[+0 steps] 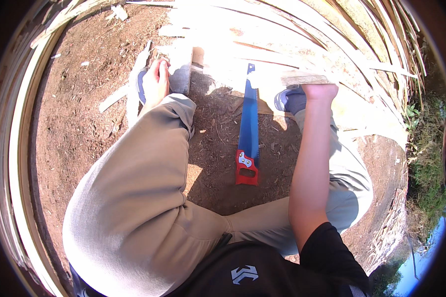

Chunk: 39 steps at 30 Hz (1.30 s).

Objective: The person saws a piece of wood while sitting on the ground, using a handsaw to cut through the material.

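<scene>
My left hand (157, 84) is down beside my left shoe (142, 85), its fingers curled together next to an upright grey-brown board (183, 72). What lies inside those fingers is hidden by glare and by the hand. Past my right shoe (291, 101), my right hand (320, 92) is closed at the near edge of a short, pale wooden board (303, 78); its fingertips are out of sight. Between my feet a handsaw (249, 123) lies on the ground, blue blade pointing away and red handle toward me. Neither hand touches the saw.
Long wooden strips (25, 143) curve along the left side, and more strips (342, 29) lie at the far right. A loose wood offcut (113, 99) rests on the brown dirt (91, 74). Bright sun washes out the far middle. Green plants (426, 173) edge the right.
</scene>
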### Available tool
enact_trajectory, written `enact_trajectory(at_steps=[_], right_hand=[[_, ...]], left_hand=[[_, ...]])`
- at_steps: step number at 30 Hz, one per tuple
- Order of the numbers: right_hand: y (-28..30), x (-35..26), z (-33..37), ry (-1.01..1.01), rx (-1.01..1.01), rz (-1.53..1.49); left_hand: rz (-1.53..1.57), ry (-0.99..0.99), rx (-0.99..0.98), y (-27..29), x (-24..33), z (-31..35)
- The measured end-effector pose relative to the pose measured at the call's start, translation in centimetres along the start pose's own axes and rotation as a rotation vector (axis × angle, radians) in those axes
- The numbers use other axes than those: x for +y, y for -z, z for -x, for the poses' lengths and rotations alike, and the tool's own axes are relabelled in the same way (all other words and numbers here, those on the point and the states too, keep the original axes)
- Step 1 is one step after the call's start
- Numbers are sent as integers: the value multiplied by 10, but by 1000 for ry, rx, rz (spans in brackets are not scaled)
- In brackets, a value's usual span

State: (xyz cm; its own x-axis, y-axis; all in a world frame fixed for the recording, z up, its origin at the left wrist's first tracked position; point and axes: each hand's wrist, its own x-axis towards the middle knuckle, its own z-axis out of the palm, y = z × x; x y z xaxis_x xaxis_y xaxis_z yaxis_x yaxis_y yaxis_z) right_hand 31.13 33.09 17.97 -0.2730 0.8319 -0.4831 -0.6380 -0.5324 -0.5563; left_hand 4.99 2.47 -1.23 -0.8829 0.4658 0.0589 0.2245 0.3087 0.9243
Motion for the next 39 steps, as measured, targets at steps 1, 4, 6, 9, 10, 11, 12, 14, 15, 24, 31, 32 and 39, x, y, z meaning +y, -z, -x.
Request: enact_trajectory(at_steps=[1,4,6,9,10,11,12,14,15,24,31,32,39], right_hand=[[30,-3,-19,-71,14,-64],[86,0,-37,-336,-170,-507],[84,12,-25,-429,-100,-546],[79,35,-17,-468,-33,-615],[79,41,-16,-458,-14,-638],[78,46,-16,-433,-13,-650],[79,50,-18,-411,-46,-670],[83,56,-24,-359,-111,-710],[80,59,-24,-322,-92,-711],[76,76,-12,-432,-493,-1075],[87,76,-20,-675,-185,-1149],[86,78,-20,-714,-141,-1141],[75,114,-28,-27,477,-202]], left_hand=[[-14,5,-5,-4,7,0],[-59,15,2,-8,25,3],[-103,-1,25,-6,39,9],[-183,8,8,2,57,13],[-215,11,-12,4,64,14],[-239,18,-27,4,65,14],[-237,28,-30,3,67,13],[-213,19,-33,0,66,14],[-230,17,-36,3,66,14],[-277,18,-29,4,73,15],[-273,-32,-20,5,67,13],[-268,-28,-19,5,68,14],[-277,2,-17,8,71,14]])
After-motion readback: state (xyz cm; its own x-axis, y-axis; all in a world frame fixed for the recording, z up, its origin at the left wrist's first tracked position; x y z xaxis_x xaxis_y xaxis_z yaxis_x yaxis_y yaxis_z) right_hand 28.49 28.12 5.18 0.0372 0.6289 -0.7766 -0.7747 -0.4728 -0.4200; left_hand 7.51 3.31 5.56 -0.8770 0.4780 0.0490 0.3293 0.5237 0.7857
